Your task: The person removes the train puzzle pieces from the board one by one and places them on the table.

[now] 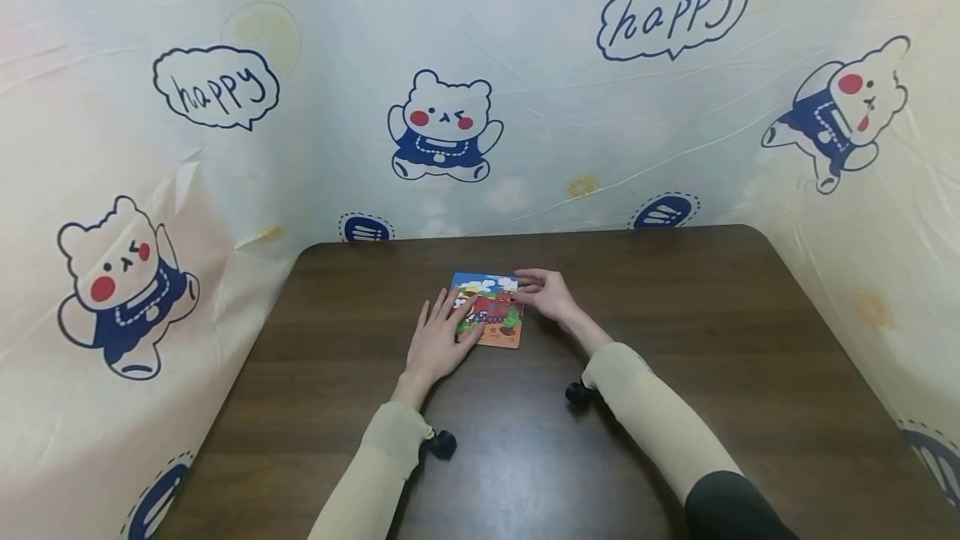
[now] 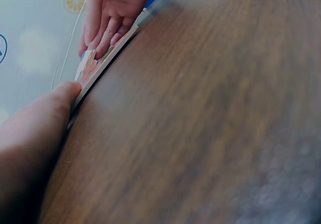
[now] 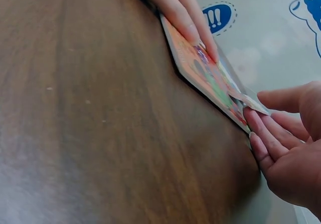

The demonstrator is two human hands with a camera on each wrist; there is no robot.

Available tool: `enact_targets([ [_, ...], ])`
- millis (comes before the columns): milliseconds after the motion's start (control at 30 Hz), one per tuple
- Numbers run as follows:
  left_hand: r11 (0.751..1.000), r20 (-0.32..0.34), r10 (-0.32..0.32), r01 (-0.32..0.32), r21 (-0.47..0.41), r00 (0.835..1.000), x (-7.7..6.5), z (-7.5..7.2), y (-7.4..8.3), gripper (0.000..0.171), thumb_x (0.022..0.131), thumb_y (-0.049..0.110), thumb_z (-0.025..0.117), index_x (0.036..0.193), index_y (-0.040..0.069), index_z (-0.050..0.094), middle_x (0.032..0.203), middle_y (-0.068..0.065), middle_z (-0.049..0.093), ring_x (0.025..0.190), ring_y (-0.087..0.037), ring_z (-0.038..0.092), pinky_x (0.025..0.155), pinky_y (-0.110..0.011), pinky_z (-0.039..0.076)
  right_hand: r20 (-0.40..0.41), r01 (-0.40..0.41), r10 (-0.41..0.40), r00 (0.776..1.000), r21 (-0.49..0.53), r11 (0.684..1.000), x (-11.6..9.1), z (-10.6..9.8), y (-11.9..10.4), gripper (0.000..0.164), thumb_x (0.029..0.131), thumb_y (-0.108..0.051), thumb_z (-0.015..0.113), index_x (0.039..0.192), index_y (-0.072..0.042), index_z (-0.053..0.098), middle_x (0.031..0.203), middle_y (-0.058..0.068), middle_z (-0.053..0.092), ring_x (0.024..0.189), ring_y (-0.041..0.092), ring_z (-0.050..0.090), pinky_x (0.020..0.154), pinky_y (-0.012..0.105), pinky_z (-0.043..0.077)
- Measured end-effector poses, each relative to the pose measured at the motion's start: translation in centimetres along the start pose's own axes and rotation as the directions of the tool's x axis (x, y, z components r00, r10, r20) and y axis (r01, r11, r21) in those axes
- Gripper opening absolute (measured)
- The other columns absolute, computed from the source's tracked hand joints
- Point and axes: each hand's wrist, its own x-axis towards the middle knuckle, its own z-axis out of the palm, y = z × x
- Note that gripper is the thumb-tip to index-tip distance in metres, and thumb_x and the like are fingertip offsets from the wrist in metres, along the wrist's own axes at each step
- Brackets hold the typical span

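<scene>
A thin board with a colourful cartoon picture (image 1: 497, 337) lies flat towards the far side of the table, showing blue sky, a red shape in the middle and an orange base. My left hand (image 1: 438, 347) rests on its left side with fingers spread and fairly straight. At the upper right edge, my right hand (image 1: 551, 297) pinches a thin raised piece (image 3: 253, 104) of the picture between thumb and fingers. In the right wrist view that piece tilts up from the board, and the lower fingers touch the board's edge.
The dark wooden table (image 1: 510, 457) has rounded far corners. Close behind and beside it hangs a pale cloth (image 1: 330, 107) printed with bears and "happy" bubbles. Small black devices (image 1: 442, 445) sit at both wrists.
</scene>
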Motion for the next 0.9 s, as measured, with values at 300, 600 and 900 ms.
enact_targets([
  [300,1.0,-0.002,-0.004,0.004,-0.006,1.0,-0.2,0.2,0.0,0.072,0.109,0.069,0.049,0.171,0.033,0.041,0.186,-0.004,0.021,0.175,-0.03,0.014,0.143,-0.059,0.008,-0.032,0.045,-0.047,0.998,-0.072,0.996,-0.2,0.9,0.4,0.05,0.102,0.001,0.074,0.151,0.003,0.063,0.142,0.028,0.07,0.124,0.04,0.073,0.107,0.049,0.063],
  [600,1.0,-0.028,0.01,-0.01,-0.009,1.0,-0.1,-0.2,0.3,0.071,0.109,0.065,0.052,0.17,0.032,0.043,0.185,-0.007,0.025,0.174,-0.033,0.018,0.142,-0.061,0.011,-0.08,0.072,-0.081,0.993,-0.11,0.991,0.3,0.9,0.5,0.041,0.103,-0.001,0.075,0.143,0.0,0.07,0.129,0.026,0.077,0.119,0.038,0.075,0.103,0.046,0.065],
  [900,1.0,-0.026,0.008,-0.008,0.003,1.0,0.0,-0.2,0.2,0.071,0.109,0.067,0.05,0.17,0.031,0.044,0.185,-0.007,0.025,0.174,-0.033,0.018,0.142,-0.061,0.011,-0.093,0.063,-0.073,0.993,-0.104,0.993,0.5,1.3,0.6,0.042,0.103,-0.004,0.076,0.144,-0.001,0.07,0.132,0.025,0.077,0.121,0.038,0.075,0.105,0.049,0.064],
])
